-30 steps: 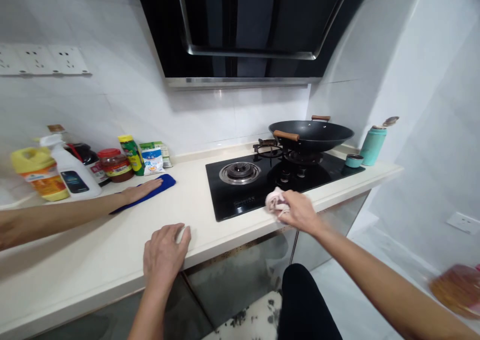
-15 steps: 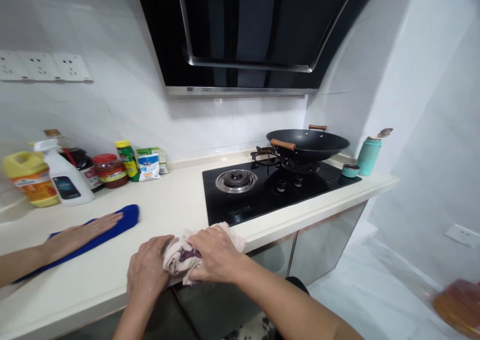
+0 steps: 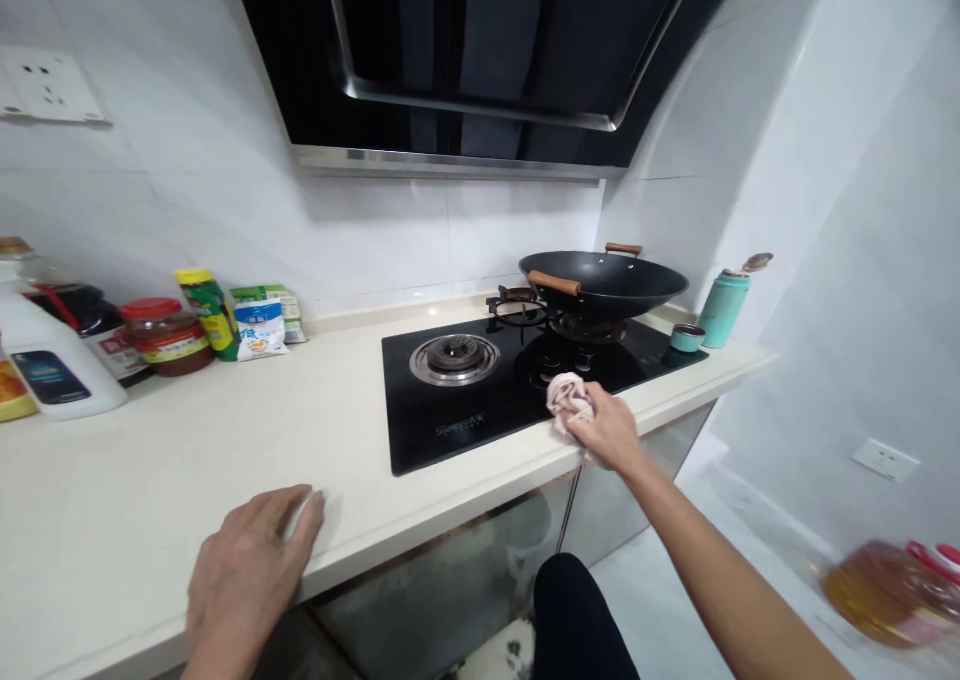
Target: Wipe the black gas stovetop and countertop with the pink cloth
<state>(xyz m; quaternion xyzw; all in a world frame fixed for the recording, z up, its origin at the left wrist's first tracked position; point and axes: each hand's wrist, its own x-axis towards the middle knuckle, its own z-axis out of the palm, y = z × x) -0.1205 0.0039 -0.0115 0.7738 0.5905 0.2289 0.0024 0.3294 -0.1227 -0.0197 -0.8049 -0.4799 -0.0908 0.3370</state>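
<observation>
My right hand point(image 3: 606, 426) grips a bunched pinkish-white cloth point(image 3: 568, 398) at the front edge of the black gas stove point(image 3: 450, 440), just below its knobs. My left hand point(image 3: 251, 560) rests on the front edge of the cream countertop point(image 3: 315, 420), left of the stove, holding nothing, its thumb apart from the fingers. A black wok point(image 3: 607, 285) with wooden handles sits on the stove's right burner. The left burner point(image 3: 455, 358) is bare, with its metal ring showing. A loose burner grate point(image 3: 517, 310) lies at the stove's back, beside the wok.
A white spray bottle point(image 3: 56, 360), a red-lidded jar point(image 3: 166, 335), a yellow-capped container point(image 3: 206, 315) and small packets point(image 3: 261, 328) line the wall at left. A teal flask point(image 3: 724, 308) and its cup point(image 3: 687, 337) stand at right. A large jar point(image 3: 892, 592) is on the floor.
My right hand has carried the cloth rightward to the stove's front edge. My left hand has let go of the cloth and moved left. Another person's arm and a blue cloth have left the view.
</observation>
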